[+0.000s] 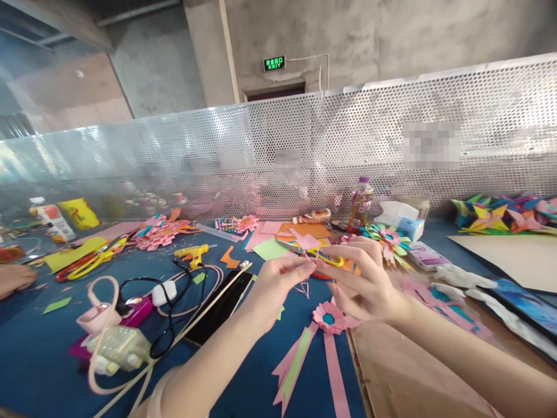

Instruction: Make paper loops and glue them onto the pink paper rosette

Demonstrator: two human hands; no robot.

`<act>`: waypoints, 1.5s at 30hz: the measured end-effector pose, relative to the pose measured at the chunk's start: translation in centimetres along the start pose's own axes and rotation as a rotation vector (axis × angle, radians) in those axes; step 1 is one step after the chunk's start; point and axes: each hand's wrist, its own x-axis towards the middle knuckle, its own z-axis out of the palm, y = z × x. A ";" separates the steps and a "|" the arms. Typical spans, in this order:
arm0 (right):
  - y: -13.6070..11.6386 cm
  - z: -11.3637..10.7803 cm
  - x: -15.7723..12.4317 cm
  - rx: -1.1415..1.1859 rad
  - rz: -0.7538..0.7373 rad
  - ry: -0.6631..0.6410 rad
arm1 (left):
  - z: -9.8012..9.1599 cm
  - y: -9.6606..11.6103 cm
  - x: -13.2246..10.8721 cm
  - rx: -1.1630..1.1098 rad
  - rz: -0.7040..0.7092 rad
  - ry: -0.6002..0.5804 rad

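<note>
Several things crowd the far left of our blue bench (pixel 35 360), no?

Yes. We see another person's hand (pixel 15 277) at the edge, a juice carton (pixel 50 219) behind it, and scissors (pixel 87 264) with red and yellow handles.

And moving in?

We pass a yellow glue gun (pixel 194 253) and a white earbud case (pixel 163 293) among black cable, then a black phone (pixel 220 306) lying flat.

Then our own hands?

Our left hand (pixel 278 284) and right hand (pixel 365 284) meet above the bench. Their fingertips press together, pinching a small pink paper piece (pixel 307 240) between them, in front of the orange sheets (pixel 304 229).

What lies under them?

A pink paper rosette (pixel 328 318) with long pink and green ribbons rests flat on the bench. It lies below our right hand, just beside the cardboard sheet (pixel 391 371).

And farther right?

We find a bottle (pixel 360 203) upright at the back and a many-coloured paper flower (pixel 385 235) beside a tissue box (pixel 402 223). A heap of folded paper stars (pixel 505 213) sits far right against the perforated metal screen (pixel 261 151).
</note>
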 end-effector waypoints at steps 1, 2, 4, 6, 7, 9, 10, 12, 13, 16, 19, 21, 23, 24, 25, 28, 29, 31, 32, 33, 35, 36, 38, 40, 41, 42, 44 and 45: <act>-0.2 -0.1 0.2 0.058 0.038 -0.002 | -0.1 -0.1 0.0 -0.003 0.006 -0.004; -0.5 -0.2 0.3 0.105 0.070 -0.005 | -0.1 -0.1 0.1 -0.006 0.008 -0.007; -0.8 -0.4 0.8 0.173 0.132 -0.004 | -0.2 -0.2 0.2 -0.018 -0.002 -0.006; -1.1 -0.7 1.2 0.222 0.186 0.007 | -0.1 -0.3 0.3 -0.040 -0.021 0.000; -1.2 -0.8 1.3 0.244 0.208 0.010 | -0.1 -0.3 0.3 -0.051 -0.030 0.002; -1.3 -0.9 1.5 0.294 0.243 0.006 | -0.1 -0.3 0.4 -0.056 -0.039 -0.001; -1.3 -0.9 1.5 0.319 0.267 0.003 | 0.0 -0.3 0.4 -0.049 -0.043 -0.001; -1.1 -0.8 1.5 0.364 0.336 0.023 | 0.0 -0.3 0.3 -0.022 -0.053 0.007; -1.0 -0.7 1.4 0.380 0.384 0.041 | 0.0 -0.3 0.3 -0.004 -0.057 0.014; -0.3 -0.4 1.5 0.437 0.572 0.050 | 0.0 -0.3 0.3 0.060 -0.059 0.040; 0.4 -0.1 1.7 0.584 0.770 -0.074 | -0.1 -0.3 0.4 0.130 -0.055 0.053; 0.7 0.0 1.7 0.688 0.837 -0.161 | -0.1 -0.3 0.4 0.175 -0.049 0.049; 0.9 0.2 1.6 0.743 0.855 -0.189 | -0.1 -0.3 0.4 0.212 -0.038 0.039; 0.9 0.4 1.5 0.753 0.857 -0.186 | -0.1 -0.3 0.4 0.228 -0.033 0.034; 0.9 0.5 1.5 0.756 0.860 -0.178 | -0.2 -0.3 0.4 0.240 -0.028 0.032; 0.8 0.8 1.3 0.759 0.868 -0.167 | -0.2 -0.3 0.4 0.250 -0.024 0.030; 0.7 0.8 1.3 0.759 0.867 -0.166 | -0.1 -0.3 0.4 0.248 -0.027 0.028; 0.8 0.9 1.3 0.758 0.857 -0.159 | -0.1 -0.3 0.4 0.244 -0.043 0.024; 0.8 0.9 1.3 0.759 0.854 -0.154 | -0.1 -0.2 0.4 0.244 -0.052 0.023; 0.8 0.9 1.3 0.760 0.852 -0.153 | -0.1 -0.2 0.4 0.246 -0.058 0.023; 0.9 0.9 1.3 0.765 0.849 -0.159 | -0.1 -0.2 0.4 0.246 -0.063 0.022; 0.9 0.9 1.3 0.768 0.847 -0.163 | -0.1 -0.2 0.4 0.244 -0.064 0.022; 0.9 1.0 1.2 0.773 0.842 -0.169 | -0.1 -0.2 0.4 0.236 -0.068 0.022; 0.9 1.0 1.2 0.772 0.840 -0.163 | -0.1 -0.3 0.4 0.229 -0.081 0.022; 0.9 1.1 1.2 0.769 0.842 -0.161 | -0.1 -0.3 0.5 0.229 -0.087 0.021; 0.9 1.1 1.2 0.765 0.843 -0.161 | 0.0 -0.3 0.5 0.230 -0.091 0.020; 0.9 1.1 1.2 0.756 0.849 -0.163 | 0.0 -0.3 0.5 0.233 -0.099 0.020; 0.9 1.1 1.2 0.753 0.853 -0.164 | 0.0 -0.3 0.5 0.234 -0.102 0.021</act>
